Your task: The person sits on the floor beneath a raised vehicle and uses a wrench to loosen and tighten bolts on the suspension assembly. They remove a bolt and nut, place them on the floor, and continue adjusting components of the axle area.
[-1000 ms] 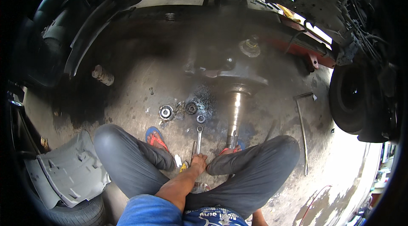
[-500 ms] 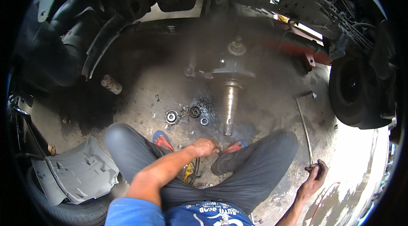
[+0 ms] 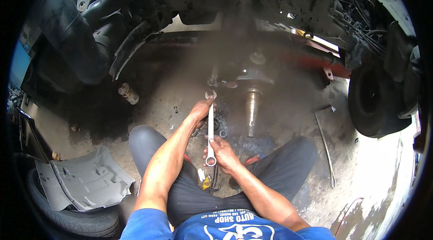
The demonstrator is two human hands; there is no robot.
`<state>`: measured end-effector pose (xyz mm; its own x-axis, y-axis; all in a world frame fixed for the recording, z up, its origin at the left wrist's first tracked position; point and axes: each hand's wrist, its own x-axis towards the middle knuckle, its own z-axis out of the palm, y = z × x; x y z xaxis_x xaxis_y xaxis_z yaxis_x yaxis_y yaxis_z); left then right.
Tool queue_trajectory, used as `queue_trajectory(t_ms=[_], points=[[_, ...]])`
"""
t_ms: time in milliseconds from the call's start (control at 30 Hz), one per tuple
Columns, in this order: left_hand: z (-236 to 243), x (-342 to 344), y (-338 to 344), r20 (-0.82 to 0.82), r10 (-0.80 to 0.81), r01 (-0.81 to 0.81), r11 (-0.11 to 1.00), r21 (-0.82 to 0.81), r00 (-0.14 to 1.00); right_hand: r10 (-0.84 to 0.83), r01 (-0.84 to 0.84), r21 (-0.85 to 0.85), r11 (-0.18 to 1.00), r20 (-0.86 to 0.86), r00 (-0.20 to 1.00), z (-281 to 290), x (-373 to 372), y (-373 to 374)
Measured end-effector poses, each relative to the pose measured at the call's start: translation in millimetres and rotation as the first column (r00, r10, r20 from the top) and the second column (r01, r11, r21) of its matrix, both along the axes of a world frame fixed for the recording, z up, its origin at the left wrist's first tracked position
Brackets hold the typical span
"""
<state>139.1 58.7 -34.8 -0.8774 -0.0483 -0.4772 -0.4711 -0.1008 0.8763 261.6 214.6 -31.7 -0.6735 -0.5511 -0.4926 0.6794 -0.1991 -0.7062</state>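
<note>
Between my knees I hold a long silver combination wrench [image 3: 210, 125] with both hands, its open jaw away from me and its ring end toward me. My left hand [image 3: 201, 112] is closed round the shaft just below the jaw. Lower down, my right hand [image 3: 224, 152] grips it near the ring, with the thumb on the shaft. Beyond and to the right of the wrench, a greasy stepped axle spindle [image 3: 251, 112] points toward me from under the vehicle. Round bearing-like parts on the floor are partly hidden behind my hands; one small ring [image 3: 223, 134] shows beside the wrench.
A yellow-handled tool [image 3: 207, 182] lies between my legs. On the right, a long thin metal bar [image 3: 324, 145] lies on the floor near a wheel [image 3: 372, 100]. At left are a can [image 3: 128, 94] and a grey panel [image 3: 92, 179] leaning on a tyre [image 3: 85, 224]. Vehicle parts hang overhead.
My right hand has come from the far right, beside the long bar, to the middle. My left hand has moved forward. The wrench is now in both hands, and the view has shifted slightly.
</note>
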Motion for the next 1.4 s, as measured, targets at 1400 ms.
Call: queue_trajectory(t_ms=[1400], points=[[26,99,-95,-0.244,0.49,-0.547,0.758,-0.356,0.837,-0.576,0.592,-0.054,0.804,0.173,0.799,-14,-106,-192]])
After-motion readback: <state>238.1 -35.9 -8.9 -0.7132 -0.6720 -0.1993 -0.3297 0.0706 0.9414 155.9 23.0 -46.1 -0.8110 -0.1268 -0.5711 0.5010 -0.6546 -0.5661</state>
